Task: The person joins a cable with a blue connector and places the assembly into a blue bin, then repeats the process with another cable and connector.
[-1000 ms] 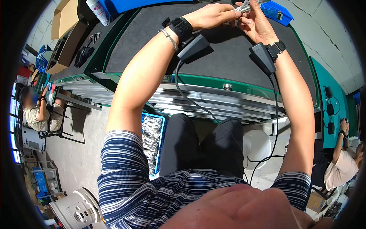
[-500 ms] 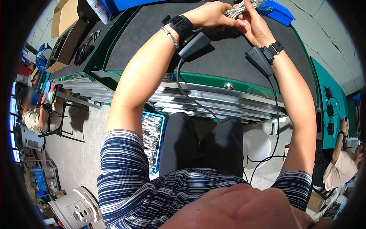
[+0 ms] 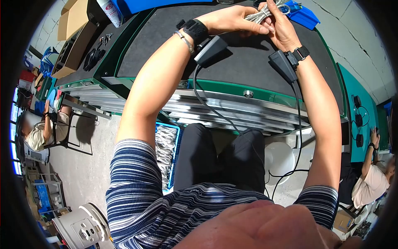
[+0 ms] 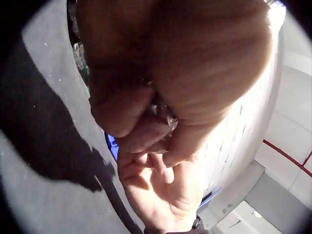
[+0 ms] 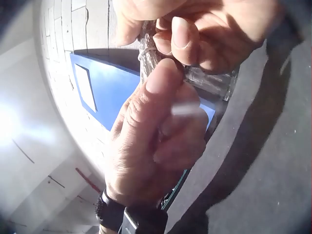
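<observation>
Between my hands is a tied bundle of clear-sheathed silvery cable [image 3: 258, 16], held over the dark bench mat [image 3: 166, 45]. My left hand [image 3: 232, 20] grips one end of it, thumb along the near side. At the other end, my right hand [image 3: 284, 32] pinches the bundle, and loose loops stick out past its fingers. In the right wrist view a thin tie [image 5: 147, 51] goes round the cable between the two hands. Shadowed left fingers [image 4: 146, 131] hide most of the bundle in the left wrist view.
A blue bin [image 3: 304, 16] stands just beyond my right hand. Beside my legs is a blue crate [image 3: 179, 137] of similar bundles. A spray can [image 3: 109, 12] and cardboard box [image 3: 72, 25] are at left. Black leads [image 3: 299, 112] hang from both wrist cameras. Other people sit at both sides.
The bundle has come left and slightly nearer me, and more of it shows between my hands. My left hand has shifted its hold along the cable; the right hand stays close beside it.
</observation>
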The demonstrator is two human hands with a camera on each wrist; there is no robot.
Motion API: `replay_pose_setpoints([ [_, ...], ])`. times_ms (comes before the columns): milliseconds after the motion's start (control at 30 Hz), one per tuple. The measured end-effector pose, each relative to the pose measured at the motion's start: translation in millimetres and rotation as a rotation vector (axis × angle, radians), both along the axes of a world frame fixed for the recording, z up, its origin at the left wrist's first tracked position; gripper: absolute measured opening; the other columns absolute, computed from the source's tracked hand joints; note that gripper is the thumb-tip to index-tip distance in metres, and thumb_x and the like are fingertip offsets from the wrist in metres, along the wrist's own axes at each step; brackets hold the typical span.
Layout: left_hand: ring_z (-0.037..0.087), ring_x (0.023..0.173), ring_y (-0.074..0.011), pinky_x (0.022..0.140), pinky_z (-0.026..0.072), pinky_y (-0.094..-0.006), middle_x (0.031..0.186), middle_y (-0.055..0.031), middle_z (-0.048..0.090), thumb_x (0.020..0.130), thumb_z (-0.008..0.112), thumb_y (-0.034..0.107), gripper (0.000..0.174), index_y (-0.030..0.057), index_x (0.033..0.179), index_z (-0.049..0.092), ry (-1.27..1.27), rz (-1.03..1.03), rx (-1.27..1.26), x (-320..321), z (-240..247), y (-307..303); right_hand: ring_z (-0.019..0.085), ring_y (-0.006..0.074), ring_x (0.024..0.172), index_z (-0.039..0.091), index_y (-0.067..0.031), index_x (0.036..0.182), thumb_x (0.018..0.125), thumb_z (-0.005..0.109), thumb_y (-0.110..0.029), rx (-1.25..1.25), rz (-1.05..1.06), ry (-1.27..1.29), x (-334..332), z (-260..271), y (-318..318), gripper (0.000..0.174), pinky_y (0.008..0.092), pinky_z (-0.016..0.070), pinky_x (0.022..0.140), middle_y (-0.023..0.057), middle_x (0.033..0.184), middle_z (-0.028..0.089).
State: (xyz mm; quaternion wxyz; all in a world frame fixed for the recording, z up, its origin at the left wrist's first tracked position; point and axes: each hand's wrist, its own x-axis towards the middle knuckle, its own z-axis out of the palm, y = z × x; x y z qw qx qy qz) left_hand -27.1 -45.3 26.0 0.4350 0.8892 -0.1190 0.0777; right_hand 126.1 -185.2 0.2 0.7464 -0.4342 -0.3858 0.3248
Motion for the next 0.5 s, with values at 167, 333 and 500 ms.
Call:
replay_pose_setpoints([
  [167,0.065,0.085,-0.0093,0.081,0.0541,-0.0264,0.093,-0.0011,0.066,0.093,0.075,0.051,0.057,0.0064,0.125,0.061,0.015,-0.044,-0.082,-3.2,1.1,4.6,0.038,0.003,0.057,0.063,-0.0148,0.09,0.106,0.057,-0.044,0.028,-0.018,-0.055,4.2,3.0,-2.1,0.034,0.0194,0.0275,0.051,-0.0083,0.071,0.05],
  [333,0.065,0.083,-0.0088,0.08,0.0546,-0.0271,0.097,-0.0024,0.068,0.098,0.069,0.048,0.05,0.0066,0.126,0.061,0.076,-0.055,-0.092,-5.1,3.0,2.6,0.038,0.0027,0.056,0.063,-0.0151,0.088,0.106,0.057,-0.045,-0.001,-0.028,-0.124,1.5,7.5,-6.6,0.035,0.019,0.0276,0.052,-0.0087,0.068,0.048],
  [500,0.065,0.078,-0.0094,0.076,0.0526,-0.0251,0.101,-0.0055,0.071,0.103,0.065,0.037,0.037,0.0076,0.125,0.062,0.141,-0.007,-0.281,-2.2,0.5,4.7,0.039,0.0025,0.057,0.064,-0.0152,0.089,0.106,0.057,-0.045,-0.003,-0.028,-0.102,-1.5,8.7,-4.8,0.035,0.0184,0.028,0.052,-0.0085,0.069,0.049],
])
